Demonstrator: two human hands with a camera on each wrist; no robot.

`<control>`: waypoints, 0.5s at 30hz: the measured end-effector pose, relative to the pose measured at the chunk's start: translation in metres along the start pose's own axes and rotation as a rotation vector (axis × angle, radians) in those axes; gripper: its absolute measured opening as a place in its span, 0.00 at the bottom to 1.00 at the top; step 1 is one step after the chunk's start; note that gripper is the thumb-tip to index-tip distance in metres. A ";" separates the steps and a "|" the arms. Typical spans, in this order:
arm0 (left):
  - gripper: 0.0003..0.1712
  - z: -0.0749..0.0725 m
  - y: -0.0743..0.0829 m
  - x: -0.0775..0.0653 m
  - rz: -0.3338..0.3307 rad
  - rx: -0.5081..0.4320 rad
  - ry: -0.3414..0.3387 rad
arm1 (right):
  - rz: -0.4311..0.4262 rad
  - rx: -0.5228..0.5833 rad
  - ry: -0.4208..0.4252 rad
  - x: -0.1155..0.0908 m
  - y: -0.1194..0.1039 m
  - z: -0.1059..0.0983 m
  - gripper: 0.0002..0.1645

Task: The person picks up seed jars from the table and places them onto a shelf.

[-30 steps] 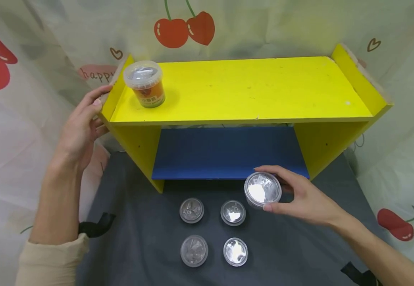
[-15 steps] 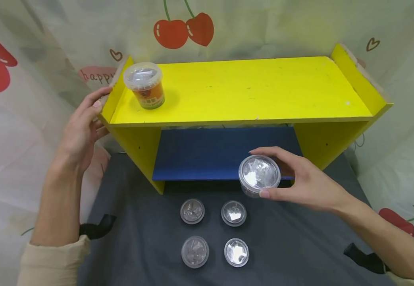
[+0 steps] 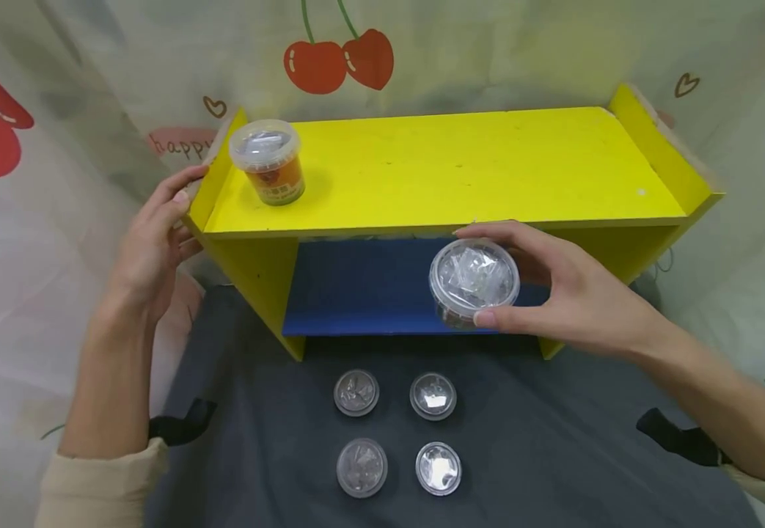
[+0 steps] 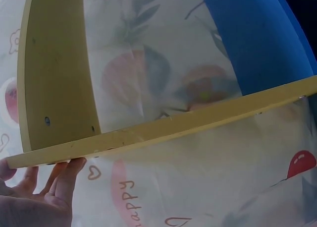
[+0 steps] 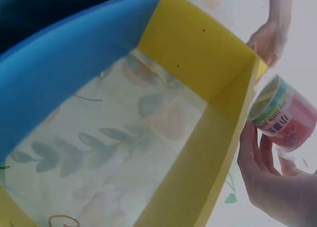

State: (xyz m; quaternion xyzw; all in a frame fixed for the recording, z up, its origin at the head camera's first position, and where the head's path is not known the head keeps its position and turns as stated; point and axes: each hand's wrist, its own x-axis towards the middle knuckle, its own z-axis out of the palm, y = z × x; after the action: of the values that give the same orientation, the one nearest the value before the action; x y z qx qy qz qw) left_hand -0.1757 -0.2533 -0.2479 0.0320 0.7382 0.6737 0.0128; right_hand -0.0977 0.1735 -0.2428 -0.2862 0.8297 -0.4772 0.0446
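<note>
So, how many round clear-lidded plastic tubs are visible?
6: one tub on the yellow top shelf, another tub in the right hand, four more tubs in two rows on the dark grey cloth.

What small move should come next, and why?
Perhaps the right hand should bring its round, clear-lidded plastic tub over the long yellow wooden shelf: it appears short of the front edge, and a similar orange-labelled tub stands at the shelf's left end.
</note>
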 end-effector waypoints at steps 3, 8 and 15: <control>0.26 0.000 0.000 -0.001 -0.003 0.009 0.008 | -0.013 -0.005 0.008 0.007 -0.006 -0.003 0.41; 0.26 0.000 -0.001 0.000 -0.004 0.014 0.015 | 0.005 0.022 0.021 0.016 -0.014 -0.009 0.40; 0.26 0.001 -0.002 -0.001 0.007 0.007 0.017 | 0.016 0.070 0.041 0.032 -0.022 -0.015 0.40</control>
State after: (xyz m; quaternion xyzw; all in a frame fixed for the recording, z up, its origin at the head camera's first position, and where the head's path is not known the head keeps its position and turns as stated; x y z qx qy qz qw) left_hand -0.1751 -0.2524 -0.2499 0.0290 0.7403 0.6716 0.0041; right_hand -0.1194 0.1597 -0.2104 -0.2682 0.8156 -0.5111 0.0412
